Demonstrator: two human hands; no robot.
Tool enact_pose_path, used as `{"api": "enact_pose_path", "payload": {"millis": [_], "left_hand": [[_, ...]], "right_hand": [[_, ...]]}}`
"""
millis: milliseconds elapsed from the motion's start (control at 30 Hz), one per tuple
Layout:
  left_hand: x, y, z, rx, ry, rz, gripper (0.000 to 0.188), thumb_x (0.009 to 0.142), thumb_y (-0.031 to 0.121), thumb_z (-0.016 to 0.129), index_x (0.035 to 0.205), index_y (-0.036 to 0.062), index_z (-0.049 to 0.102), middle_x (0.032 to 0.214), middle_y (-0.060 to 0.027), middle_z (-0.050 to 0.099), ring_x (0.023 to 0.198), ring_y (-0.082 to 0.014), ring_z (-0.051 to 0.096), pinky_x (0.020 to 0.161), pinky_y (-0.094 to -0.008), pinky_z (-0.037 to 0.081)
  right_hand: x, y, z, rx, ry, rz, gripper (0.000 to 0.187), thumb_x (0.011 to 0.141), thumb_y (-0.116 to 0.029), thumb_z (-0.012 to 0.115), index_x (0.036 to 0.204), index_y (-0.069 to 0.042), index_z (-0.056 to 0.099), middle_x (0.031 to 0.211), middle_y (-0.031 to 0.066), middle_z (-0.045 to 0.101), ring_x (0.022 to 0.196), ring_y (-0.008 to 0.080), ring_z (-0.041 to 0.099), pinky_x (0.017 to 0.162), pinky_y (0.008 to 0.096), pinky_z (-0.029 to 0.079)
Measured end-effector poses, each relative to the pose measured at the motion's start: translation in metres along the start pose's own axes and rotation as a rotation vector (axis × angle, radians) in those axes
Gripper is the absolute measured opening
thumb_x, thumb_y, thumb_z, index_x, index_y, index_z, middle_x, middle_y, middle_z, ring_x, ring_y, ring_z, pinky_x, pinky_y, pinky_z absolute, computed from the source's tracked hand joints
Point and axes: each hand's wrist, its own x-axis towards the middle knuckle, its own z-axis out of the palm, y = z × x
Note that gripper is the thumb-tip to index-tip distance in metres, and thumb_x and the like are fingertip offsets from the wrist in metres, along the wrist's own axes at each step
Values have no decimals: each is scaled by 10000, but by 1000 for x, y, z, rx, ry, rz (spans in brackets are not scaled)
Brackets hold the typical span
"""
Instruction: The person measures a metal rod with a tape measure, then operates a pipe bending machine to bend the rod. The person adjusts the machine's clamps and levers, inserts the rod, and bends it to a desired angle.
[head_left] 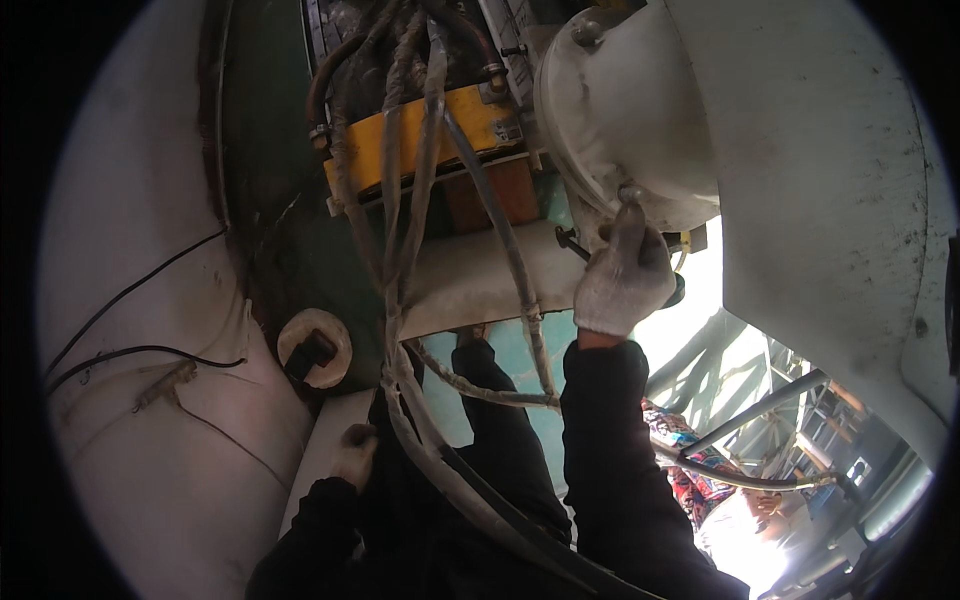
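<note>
My right hand (626, 275), in a whitish work glove, reaches up to the lower rim of a big round white cover (640, 110). Its fingers are closed on a small bolt (628, 193) at that rim. A dark rod with a short crosspiece (570, 243) sticks out left of the glove; whether the hand also holds it I cannot tell. Down at the left, my left hand (354, 455) is curled in beside my dark-clothed leg, close to a pale ledge (325, 440). Its fingers are mostly hidden, and nothing shows in them.
Several wrapped hoses (410, 200) hang in front of me from a yellow block (450, 130). A large white panel (810, 170) stands at the right, a pale wall with black cables (140, 350) at the left. Beyond an opening at lower right are metal bars (755, 412) and patterned cloth (690, 490).
</note>
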Motion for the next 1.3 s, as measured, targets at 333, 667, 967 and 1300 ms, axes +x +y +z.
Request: {"api": "enact_pose_path", "payload": {"millis": [333,667,967,1300], "left_hand": [[3,38,20,-249,49,-209,336,1086,160,725,1366,-22,758,1337,-231,794,1309,-377,746,1157,-443,573],[-27,66,30,-337,144,-266,311,1089,118,717,1343,-49,780,1367,-248,803,1346,-373,751,1171,-442,578],[-21,46,52,-350,181,-287,333,1090,145,707,1348,-53,779,1348,-250,820,1319,-373,775,1155,-425,584],[-23,32,86,-462,146,-253,329,1081,145,696,1336,-46,777,1301,-237,836,1259,-350,802,1094,-413,607]], "right_hand": [[49,-13,117,-385,-18,-681,269,1035,-268,782,900,-37,813,774,186,810,672,350,822,632,437,668],[54,-23,92,-233,-614,-398,452,1023,-399,800,1165,24,874,991,278,843,944,413,853,879,439,650],[62,4,171,-523,-431,-527,381,1061,-356,706,1096,-2,841,1043,296,829,999,523,805,919,572,650],[58,49,61,-816,-879,-526,429,1108,-445,711,1097,-30,817,1079,305,798,1114,536,752,963,608,596]]}}
